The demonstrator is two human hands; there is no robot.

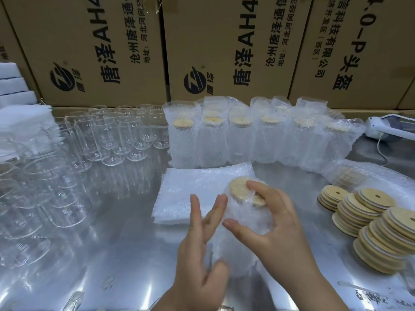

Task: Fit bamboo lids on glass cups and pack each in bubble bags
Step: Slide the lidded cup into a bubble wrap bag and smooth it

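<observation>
Bamboo-lidded cup (239, 189) in bubble bag (235, 254), gripped by right hand (280, 227)

This is a packing station in a warehouse or small factory. Big printed cardboard cartons (224, 48) stand stacked behind the far edge of a shiny metal table (125, 254). Dozens of identical glass cups (107, 135) crowd its left side. Wrapped cups (242, 140) line the far edge in a row. Bamboo lids (368, 212) sit in stacks near the right edge, and flat bubble bags (193, 189) lie piled at the middle.
</observation>
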